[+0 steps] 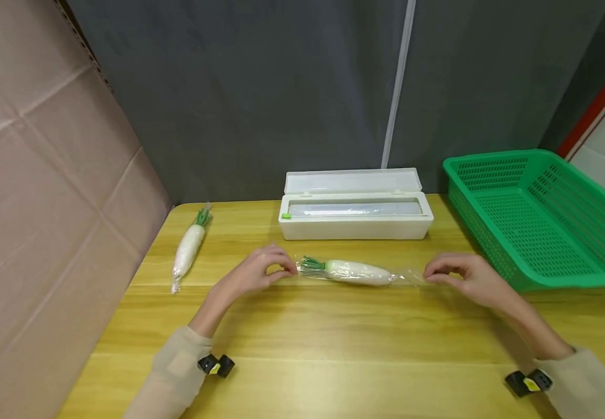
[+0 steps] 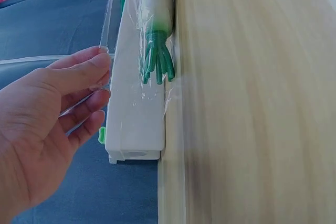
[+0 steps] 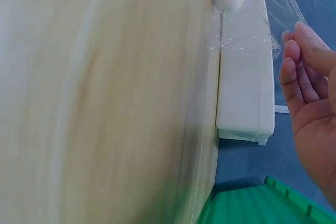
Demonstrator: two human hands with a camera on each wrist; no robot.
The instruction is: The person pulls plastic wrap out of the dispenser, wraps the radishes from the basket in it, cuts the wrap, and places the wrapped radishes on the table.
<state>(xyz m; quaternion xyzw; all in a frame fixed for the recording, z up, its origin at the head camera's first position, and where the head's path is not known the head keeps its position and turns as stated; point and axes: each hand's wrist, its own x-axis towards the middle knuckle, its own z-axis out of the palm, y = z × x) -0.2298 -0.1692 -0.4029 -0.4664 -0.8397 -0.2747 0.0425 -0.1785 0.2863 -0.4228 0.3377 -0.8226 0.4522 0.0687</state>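
Note:
A white radish (image 1: 357,272) with a green leafy top lies crosswise in the middle of the table, inside clear plastic wrap (image 1: 407,277). At its leafy end, my left hand (image 1: 267,267) pinches the edge of the wrap between thumb and fingers. My right hand (image 1: 462,277) pinches the wrap's other end, past the radish's tip. The left wrist view shows the film stretched up from the left hand (image 2: 68,98) beside the green stalks (image 2: 157,59). In the right wrist view the thumb and forefinger of the right hand (image 3: 312,77) hold a thin film edge.
Behind the radish stands a white cling film box (image 1: 355,228), lid up, with a roll inside and a green slider (image 1: 286,216). A second radish (image 1: 189,249), wrapped in film, lies at the left. At the right is a green plastic basket (image 1: 491,233). A grey partition rises at the table's back.

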